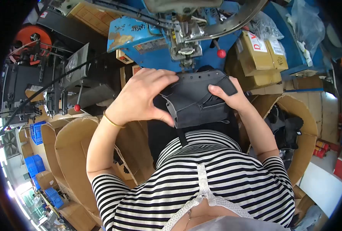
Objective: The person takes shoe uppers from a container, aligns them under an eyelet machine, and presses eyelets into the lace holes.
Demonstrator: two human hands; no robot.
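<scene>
Both of my hands hold a black shoe upper (196,98) in front of my waist. A row of round eyelet holes runs along its far edge. My left hand (150,90) grips its left side, with the fingers on the far edge and the thumb at the near left corner. On the right side, my right hand (228,94) pinches it with the thumb on top; the other fingers are mostly hidden underneath. Just beyond the holed edge is the metal head (186,50) of a blue machine (140,36). I cannot tell whether the upper touches it.
A red-knobbed lever (221,53) hangs at the machine's right. Cardboard boxes (261,54) stand beyond it. An open carton (307,127) with black pieces is by my right arm, another carton (76,146) by my left. A second machine (32,88) with a red wheel stands left.
</scene>
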